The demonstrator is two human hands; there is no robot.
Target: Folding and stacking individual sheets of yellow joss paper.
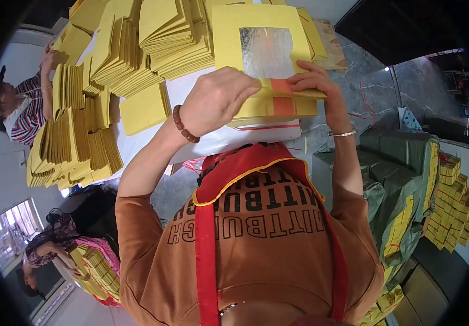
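My left hand [217,99] and my right hand [313,80] meet at the near edge of a stack of yellow paper sheets [261,106] on the white table [191,92]. The top sheet [229,32] has a silver foil square [267,51] in its middle. Both hands pinch a small orange paper strip [282,87] at the sheet's near edge. A bead bracelet sits on my left wrist, a metal bangle on my right. My brown shirt and red apron fill the lower picture.
Fanned piles of yellow sheets [71,141] cover the table's left and far side. A person in a striped top [20,111] works at the far left; another person [47,247] bends over yellow bundles lower left. Green sacks [403,179] and stacked yellow bundles [454,206] stand at right.
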